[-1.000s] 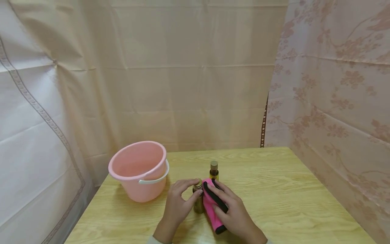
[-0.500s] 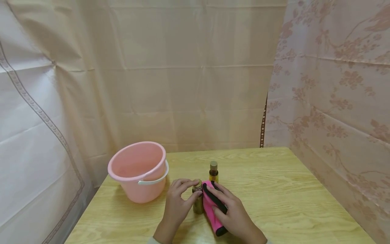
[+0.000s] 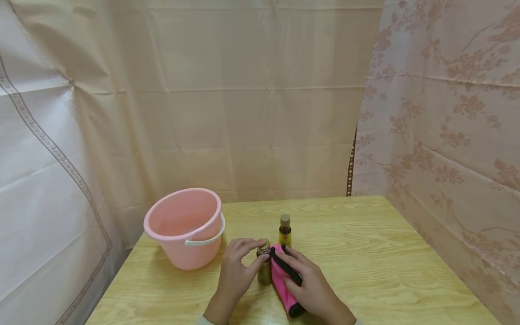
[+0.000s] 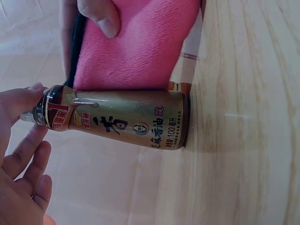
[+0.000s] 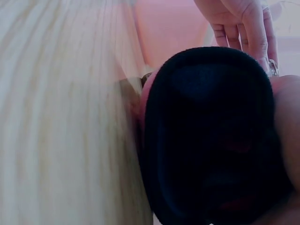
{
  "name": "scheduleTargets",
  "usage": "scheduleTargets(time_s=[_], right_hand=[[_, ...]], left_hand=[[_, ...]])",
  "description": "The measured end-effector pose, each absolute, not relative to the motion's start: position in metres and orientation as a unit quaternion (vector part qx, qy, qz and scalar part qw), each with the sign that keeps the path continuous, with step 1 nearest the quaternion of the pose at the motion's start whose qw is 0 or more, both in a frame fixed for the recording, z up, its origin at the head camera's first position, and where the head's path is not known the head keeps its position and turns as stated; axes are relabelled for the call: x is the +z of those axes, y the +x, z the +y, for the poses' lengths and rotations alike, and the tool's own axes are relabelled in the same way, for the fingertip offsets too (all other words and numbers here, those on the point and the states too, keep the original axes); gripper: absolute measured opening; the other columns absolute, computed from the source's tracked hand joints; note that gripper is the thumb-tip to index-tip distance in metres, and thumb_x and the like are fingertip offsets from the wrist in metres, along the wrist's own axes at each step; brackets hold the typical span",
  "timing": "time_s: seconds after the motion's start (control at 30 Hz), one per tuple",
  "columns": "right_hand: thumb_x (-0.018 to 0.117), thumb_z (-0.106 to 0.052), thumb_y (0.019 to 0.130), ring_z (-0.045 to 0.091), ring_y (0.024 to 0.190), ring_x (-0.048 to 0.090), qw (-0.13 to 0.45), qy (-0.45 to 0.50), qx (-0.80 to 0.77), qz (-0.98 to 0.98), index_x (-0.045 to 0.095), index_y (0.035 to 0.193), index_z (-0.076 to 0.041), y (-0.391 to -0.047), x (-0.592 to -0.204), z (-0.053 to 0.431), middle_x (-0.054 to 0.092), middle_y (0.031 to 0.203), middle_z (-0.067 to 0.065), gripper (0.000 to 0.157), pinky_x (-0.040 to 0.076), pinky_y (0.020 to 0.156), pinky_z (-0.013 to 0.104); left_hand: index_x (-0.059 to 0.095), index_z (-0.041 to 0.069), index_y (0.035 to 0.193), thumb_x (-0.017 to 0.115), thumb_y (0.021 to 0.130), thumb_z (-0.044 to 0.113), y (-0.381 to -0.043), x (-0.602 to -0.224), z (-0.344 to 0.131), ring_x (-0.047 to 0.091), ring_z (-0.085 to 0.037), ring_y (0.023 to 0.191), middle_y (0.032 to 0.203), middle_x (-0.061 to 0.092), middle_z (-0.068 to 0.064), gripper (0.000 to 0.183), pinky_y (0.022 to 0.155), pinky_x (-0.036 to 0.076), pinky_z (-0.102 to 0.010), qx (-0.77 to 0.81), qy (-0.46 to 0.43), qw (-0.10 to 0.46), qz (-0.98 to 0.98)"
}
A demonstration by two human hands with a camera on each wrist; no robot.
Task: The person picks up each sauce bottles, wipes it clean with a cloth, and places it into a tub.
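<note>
An upright sesame oil bottle (image 3: 265,273) with a gold label (image 4: 126,119) stands on the table. My left hand (image 3: 237,271) pinches it by the cap and neck between thumb and forefinger; the other fingers are spread beside the neck in the left wrist view. My right hand (image 3: 312,282) grips a folded pink cloth (image 3: 279,276) with black edging, its plush side (image 4: 133,47) lying against the bottle's side. In the right wrist view the dark edging (image 5: 213,122) fills the middle and hides most of the bottle.
Just behind the cloth stands a second dark bottle (image 3: 285,234) with a yellow label and brown cap. A pink bucket (image 3: 191,253) with a white handle (image 3: 205,241) sits at the left of the wooden table (image 3: 378,257). Curtains (image 3: 260,113) hang around the back and sides.
My right hand has slid the cloth slightly down along the bottle, toward me, showing more of the second bottle's label. My left hand keeps its hold, and the bottle stays in place.
</note>
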State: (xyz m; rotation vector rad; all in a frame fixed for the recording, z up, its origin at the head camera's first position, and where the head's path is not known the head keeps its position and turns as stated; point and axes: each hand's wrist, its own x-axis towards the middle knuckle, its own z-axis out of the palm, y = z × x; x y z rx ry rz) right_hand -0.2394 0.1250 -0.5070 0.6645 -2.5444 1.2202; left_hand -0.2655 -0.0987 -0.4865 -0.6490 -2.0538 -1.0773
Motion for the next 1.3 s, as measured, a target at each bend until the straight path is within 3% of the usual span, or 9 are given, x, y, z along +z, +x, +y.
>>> scheduleTargets(time_s=[0.33, 0.5, 0.7, 0.97, 1.3], right_hand=[[0.074, -0.007, 0.090, 0.035, 0.138, 0.054, 0.100, 0.239, 0.403, -0.878, 0.052, 0.149, -0.043, -0.2413, -0.5100, 0.1262, 0.049, 0.156, 0.016, 0.073, 0.054, 0.092, 0.039], [0.074, -0.010, 0.090, 0.034, 0.138, 0.053, 0.099, 0.244, 0.392, -0.881, 0.050, 0.150, -0.043, -0.2425, -0.5099, 0.1263, 0.049, 0.156, 0.015, 0.073, 0.053, 0.093, 0.041], [0.073, -0.010, 0.091, 0.035, 0.136, 0.054, 0.093, 0.245, 0.394, -0.881, 0.052, 0.151, -0.039, -0.2431, -0.5087, 0.1288, 0.048, 0.157, 0.018, 0.070, 0.052, 0.087, 0.035], [0.075, -0.008, 0.090, 0.031, 0.136, 0.055, 0.101, 0.234, 0.418, -0.872, 0.054, 0.148, -0.042, -0.2410, -0.5105, 0.1283, 0.048, 0.157, 0.014, 0.070, 0.054, 0.097, 0.046], [0.078, -0.003, 0.085, 0.024, 0.139, 0.054, 0.141, 0.222, 0.443, -0.857, 0.057, 0.145, -0.043, -0.2383, -0.5052, 0.1263, 0.048, 0.158, 0.004, 0.075, 0.052, 0.104, 0.041]], left_hand=[[0.080, 0.025, 0.114, 0.087, 0.084, 0.024, -0.2659, -0.4881, -0.1004, 0.066, -0.014, 0.103, 0.108, 0.074, 0.009, 0.031, 0.088, 0.051, -0.039, -0.421, -0.255, 0.355, -0.795], [0.079, 0.023, 0.114, 0.087, 0.084, 0.021, -0.2667, -0.4858, -0.1015, 0.067, -0.016, 0.104, 0.109, 0.075, 0.008, 0.032, 0.090, 0.051, -0.038, -0.422, -0.264, 0.358, -0.790], [0.079, 0.023, 0.115, 0.087, 0.085, 0.021, -0.2671, -0.4841, -0.1003, 0.067, -0.016, 0.105, 0.110, 0.075, 0.008, 0.031, 0.090, 0.050, -0.038, -0.423, -0.273, 0.355, -0.787], [0.078, 0.026, 0.116, 0.086, 0.086, 0.022, -0.2660, -0.4878, -0.1007, 0.067, -0.015, 0.106, 0.112, 0.074, 0.010, 0.032, 0.091, 0.051, -0.040, -0.421, -0.265, 0.345, -0.796], [0.077, 0.026, 0.117, 0.085, 0.087, 0.021, -0.2662, -0.4887, -0.0996, 0.068, -0.014, 0.106, 0.114, 0.075, 0.009, 0.032, 0.091, 0.051, -0.040, -0.423, -0.273, 0.349, -0.791]])
